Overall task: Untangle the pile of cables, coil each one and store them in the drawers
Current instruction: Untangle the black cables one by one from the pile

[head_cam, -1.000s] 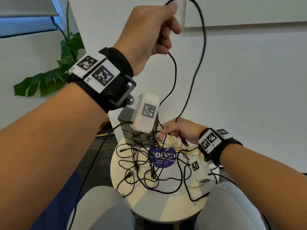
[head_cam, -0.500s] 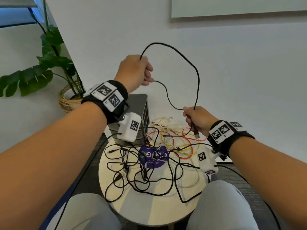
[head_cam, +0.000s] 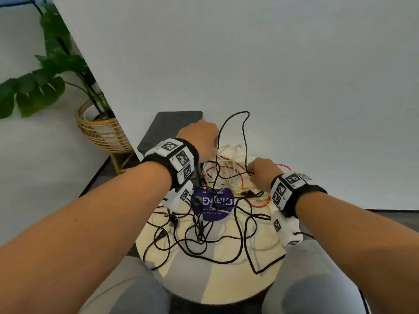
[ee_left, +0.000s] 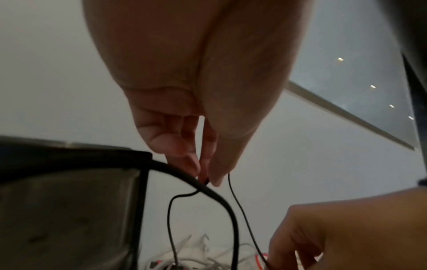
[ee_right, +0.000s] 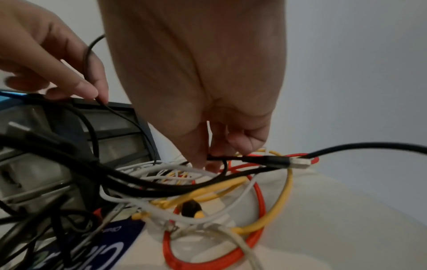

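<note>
On your far left a green leafy plant in a woven rattan basket stands on the floor by the wall. Next comes the dark grey drawer unit with translucent drawer fronts, at the back left of the round cream table. In front of it, many loose black cables cross over a round purple sticker, and they lie between you and the drawers. To the right of them is a heap of white, yellow and red cables.

Your left hand is just beside the drawer unit, its fingertips pressed together on a thin black cable. This cable rises in a loop above the table and comes down to your right hand. The right fingers are curled and pinch the same cable low over the coloured heap, near a black plug with a white tip.

The wall behind is plain white. Your knees in grey trousers are at the table's near edge.
</note>
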A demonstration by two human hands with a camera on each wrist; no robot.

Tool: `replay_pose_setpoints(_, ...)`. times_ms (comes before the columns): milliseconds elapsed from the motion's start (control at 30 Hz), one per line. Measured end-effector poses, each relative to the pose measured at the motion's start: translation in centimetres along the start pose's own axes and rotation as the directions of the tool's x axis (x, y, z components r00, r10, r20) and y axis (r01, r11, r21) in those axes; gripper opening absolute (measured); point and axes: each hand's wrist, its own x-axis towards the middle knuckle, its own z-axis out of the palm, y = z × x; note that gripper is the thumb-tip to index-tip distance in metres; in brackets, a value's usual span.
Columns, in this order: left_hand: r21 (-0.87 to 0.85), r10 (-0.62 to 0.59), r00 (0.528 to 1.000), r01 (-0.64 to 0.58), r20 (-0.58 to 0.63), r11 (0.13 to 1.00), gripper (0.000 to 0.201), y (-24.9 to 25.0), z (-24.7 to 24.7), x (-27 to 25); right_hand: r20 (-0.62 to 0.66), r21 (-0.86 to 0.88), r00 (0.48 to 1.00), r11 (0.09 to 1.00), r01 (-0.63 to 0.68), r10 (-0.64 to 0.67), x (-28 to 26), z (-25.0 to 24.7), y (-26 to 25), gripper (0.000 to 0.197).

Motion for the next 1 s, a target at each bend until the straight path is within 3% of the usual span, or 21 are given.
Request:
replay_pose_setpoints(200, -0.061, -0.049, 0.999, 0.047, -0.016, 0.997, 0.021, -1.1, -1.0, -0.3, 0.110, -0.304, 0.989, 0.944, 0.126, -0.096, -0.7, -0.6, -1.2, 0.059)
replay_pose_setpoints(300, -0.128, -0.036, 0.998, 0.031, -0.042, 0.991, 0.017, -1.9, -1.6, -1.2, 0.094, -0.390, 0.987, 0.908, 0.153, -0.126, -1.0, -0.8, -1.3, 0.061)
replay_pose_setpoints(533, -0.191, 0.027, 0.997, -0.041, -0.073, 0.981, 0.016, -4.0, -2.0, -3.8, 0.067, -0.293, 0.992, 0.949, 0.120, -0.105, -1.1, -0.4, -1.5, 0.045)
replay_pose_setpoints(933, 0.002, 0.060, 0.992, -0.061, 0.108, 0.998, 0.018, -4.6, 0.3, -5.8, -0.008, -0.175, 0.998, 0.983, 0.052, -0.054, -1.1, -1.0, -0.7, 0.048)
replay_pose_setpoints(1000, -0.010, 0.064, 0.991, -0.063, 0.120, 0.998, 0.026, -4.9, 0.5, -6.2, -0.004, -0.157, 0.999, 0.987, 0.045, -0.046, -1.3, -1.3, -0.5, 0.047)
